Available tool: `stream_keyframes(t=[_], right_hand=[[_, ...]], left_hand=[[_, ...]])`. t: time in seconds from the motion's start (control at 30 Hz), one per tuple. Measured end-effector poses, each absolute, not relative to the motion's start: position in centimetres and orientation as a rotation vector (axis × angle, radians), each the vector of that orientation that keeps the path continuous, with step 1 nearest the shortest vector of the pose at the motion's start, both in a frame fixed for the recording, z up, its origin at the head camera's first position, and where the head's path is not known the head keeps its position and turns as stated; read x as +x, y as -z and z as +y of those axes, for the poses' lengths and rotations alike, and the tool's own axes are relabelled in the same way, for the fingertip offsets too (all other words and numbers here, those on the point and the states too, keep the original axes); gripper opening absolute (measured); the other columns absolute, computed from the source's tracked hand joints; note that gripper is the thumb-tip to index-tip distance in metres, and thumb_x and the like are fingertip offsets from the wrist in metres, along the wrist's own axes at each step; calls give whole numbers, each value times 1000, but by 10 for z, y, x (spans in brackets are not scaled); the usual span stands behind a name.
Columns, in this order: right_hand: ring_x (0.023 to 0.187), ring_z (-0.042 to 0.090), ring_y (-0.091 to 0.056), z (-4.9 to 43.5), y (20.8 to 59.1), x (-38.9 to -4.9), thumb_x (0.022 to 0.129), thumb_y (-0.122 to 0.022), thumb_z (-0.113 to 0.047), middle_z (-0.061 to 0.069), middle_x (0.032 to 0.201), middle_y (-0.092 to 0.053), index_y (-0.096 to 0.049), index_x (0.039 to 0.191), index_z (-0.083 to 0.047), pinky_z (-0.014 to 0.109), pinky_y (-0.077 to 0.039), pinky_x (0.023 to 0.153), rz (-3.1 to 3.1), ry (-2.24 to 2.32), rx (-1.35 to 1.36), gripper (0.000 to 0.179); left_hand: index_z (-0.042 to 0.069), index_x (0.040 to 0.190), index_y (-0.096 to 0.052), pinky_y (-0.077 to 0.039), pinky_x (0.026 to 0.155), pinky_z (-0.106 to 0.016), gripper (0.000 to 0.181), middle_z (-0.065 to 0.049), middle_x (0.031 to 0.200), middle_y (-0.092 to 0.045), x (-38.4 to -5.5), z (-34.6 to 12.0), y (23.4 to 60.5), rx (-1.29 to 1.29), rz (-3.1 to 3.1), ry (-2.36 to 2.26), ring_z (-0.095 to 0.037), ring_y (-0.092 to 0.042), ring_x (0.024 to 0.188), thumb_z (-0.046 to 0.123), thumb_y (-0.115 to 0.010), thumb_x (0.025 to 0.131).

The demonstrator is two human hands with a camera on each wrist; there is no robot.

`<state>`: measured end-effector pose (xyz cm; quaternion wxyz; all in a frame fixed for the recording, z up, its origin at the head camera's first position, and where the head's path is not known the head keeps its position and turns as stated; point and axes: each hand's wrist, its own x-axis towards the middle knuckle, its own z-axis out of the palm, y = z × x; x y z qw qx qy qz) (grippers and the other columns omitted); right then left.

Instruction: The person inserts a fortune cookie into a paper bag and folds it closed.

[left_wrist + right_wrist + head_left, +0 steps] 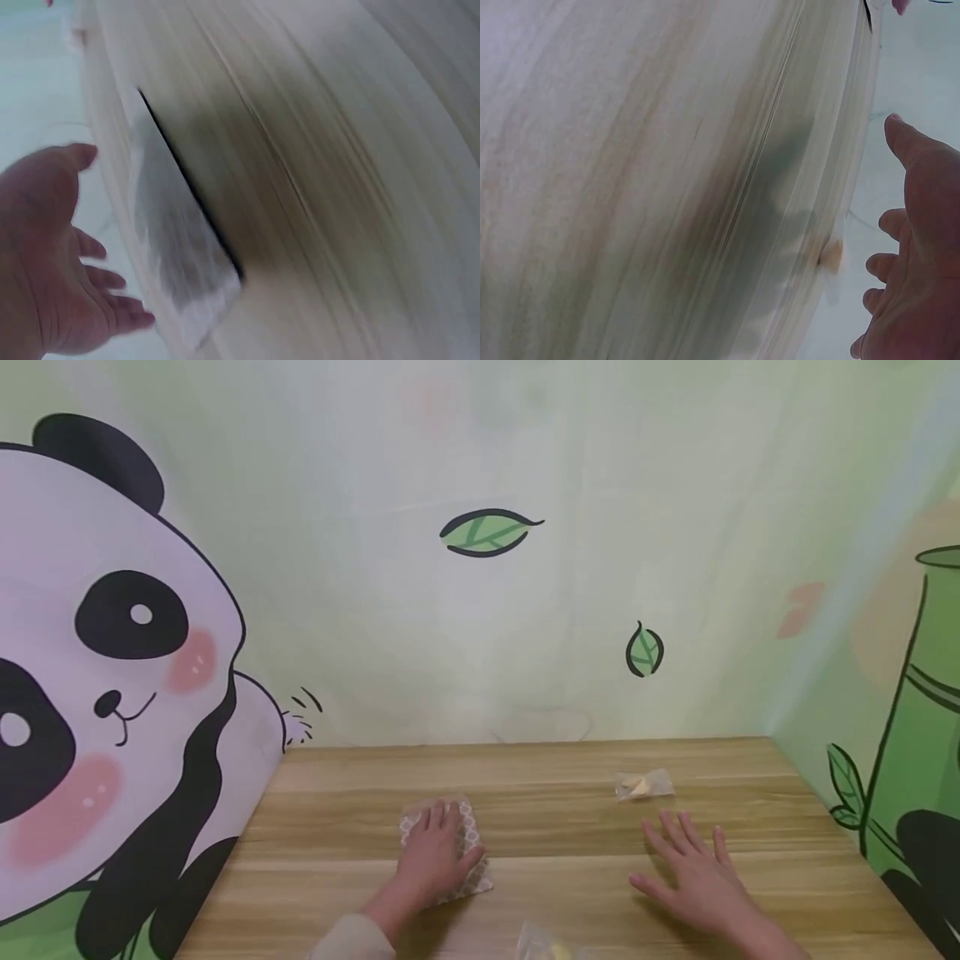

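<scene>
My left hand, fingers loose and gripping nothing, is over the patterned flat packet, just left of lower centre; the left wrist view suggests a slight gap. My right hand is well apart at lower right, fingers spread, holding nothing, just below the clear sachet. Judgement: I should meet the packet's edge lightly, lest it slide on the worktop or crease.
</scene>
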<state>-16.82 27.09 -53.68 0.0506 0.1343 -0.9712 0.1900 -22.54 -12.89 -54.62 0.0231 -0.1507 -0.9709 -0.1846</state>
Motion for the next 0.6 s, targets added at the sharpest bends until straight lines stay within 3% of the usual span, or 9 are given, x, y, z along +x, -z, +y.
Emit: stream_keyframes(t=[0.17,0.3,0.6], right_hand=[[156,54,-21,270,535,-168,97,-70,-59,25,170,-29,-47,160,-8,81,-4,121,-2954,-581,418,85],[157,53,-21,268,534,-168,97,-71,-58,24,170,-30,-47,161,-9,82,-6,121,-2958,-559,412,84],[156,54,-23,267,531,-164,97,-72,-57,25,168,-33,-48,160,-8,83,-9,119,-2955,-542,423,84]], left_hand=[[-17,153,-40,-37,118,-70,89,-41,156,-40,-227,-109,559,-235,-3039,543,-59,-39,145,45,-73,98],[-16,151,-43,-39,117,-67,82,-37,154,-45,-229,-111,568,-253,-3049,462,-56,-42,144,42,-70,99],[3,156,-52,-31,124,-67,74,-22,164,-45,-231,-151,557,-900,-3090,434,-46,-37,153,44,-70,97]])
